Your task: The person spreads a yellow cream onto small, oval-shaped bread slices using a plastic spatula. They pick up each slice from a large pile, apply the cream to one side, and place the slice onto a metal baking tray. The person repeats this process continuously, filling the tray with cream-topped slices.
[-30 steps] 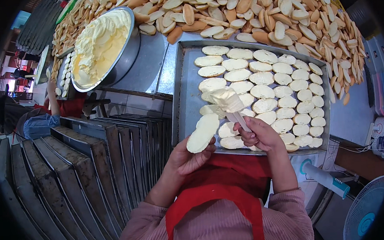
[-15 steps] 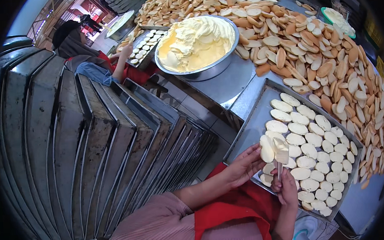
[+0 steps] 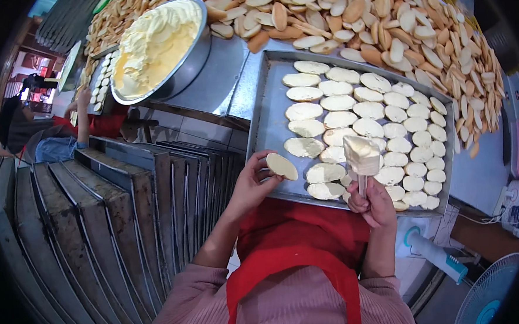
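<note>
My left hand (image 3: pixel 257 178) pinches an oval bread slice (image 3: pixel 281 166) by its edge, over the near left part of a metal tray. The slice's pale, smooth face is turned up. In my right hand (image 3: pixel 377 204) a spatula (image 3: pixel 363 179) stands upright by its handle, its blade loaded with pale yellow cream (image 3: pixel 362 153). Rows of cream-topped oval slices (image 3: pixel 367 109) lie on the tray (image 3: pixel 272 94), and the spatula hides a few of them. A large metal bowl (image 3: pixel 200 58) of yellow cream stands beyond the tray, to the left.
Plain bread slices (image 3: pixel 381 23) are heaped along the far side of the table (image 3: pixel 477 168). Many upright metal trays (image 3: pixel 106 211) stack at my left. Another person (image 3: pixel 59 143) works at the far left. A power strip (image 3: pixel 515 204) and a fan (image 3: pixel 492 293) are at the right.
My hands have come apart: the left has moved left with a bread slice, away from the spatula in the right. The whole view has turned, shifting the tray and bowl leftward and up.
</note>
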Action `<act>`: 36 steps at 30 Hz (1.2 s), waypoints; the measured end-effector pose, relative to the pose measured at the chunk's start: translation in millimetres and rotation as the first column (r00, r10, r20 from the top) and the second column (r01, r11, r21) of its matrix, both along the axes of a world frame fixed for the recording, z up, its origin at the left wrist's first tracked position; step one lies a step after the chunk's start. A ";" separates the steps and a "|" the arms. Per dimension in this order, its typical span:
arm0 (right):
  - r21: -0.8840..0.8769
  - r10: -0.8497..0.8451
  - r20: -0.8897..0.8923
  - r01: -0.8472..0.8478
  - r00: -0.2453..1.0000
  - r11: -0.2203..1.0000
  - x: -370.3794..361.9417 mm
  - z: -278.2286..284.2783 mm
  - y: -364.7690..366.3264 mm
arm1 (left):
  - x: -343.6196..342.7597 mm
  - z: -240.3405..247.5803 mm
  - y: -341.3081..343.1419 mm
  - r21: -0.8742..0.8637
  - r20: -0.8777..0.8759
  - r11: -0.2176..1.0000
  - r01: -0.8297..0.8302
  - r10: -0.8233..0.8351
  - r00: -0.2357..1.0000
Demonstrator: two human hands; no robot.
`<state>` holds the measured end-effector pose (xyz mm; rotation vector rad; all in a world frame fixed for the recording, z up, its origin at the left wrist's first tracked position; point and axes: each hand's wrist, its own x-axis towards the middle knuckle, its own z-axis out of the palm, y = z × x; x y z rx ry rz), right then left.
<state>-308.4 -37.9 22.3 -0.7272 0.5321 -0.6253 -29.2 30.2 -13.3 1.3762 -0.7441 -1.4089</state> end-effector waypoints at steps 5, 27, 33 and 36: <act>0.010 -0.032 0.015 0.032 0.999 0.999 -5.2 -4.1 2.6 | -1.5 0.2 -1.9 0.066 0.245 0.988 0.141 -0.153 0.957; 0.040 -0.065 0.037 0.063 0.997 0.997 -8.1 -10.1 4.7 | -13.5 -3.8 -13.7 0.070 0.892 0.958 0.278 -0.185 0.413; 0.046 -0.064 0.041 0.062 0.997 0.997 -10.7 -10.9 5.7 | -18.5 -6.2 -14.4 0.039 0.902 0.963 0.265 -0.148 0.405; 0.066 -0.080 0.032 0.077 0.996 0.995 -8.3 -11.2 6.7 | -16.9 1.8 -15.0 0.085 0.898 0.960 0.268 -0.191 0.396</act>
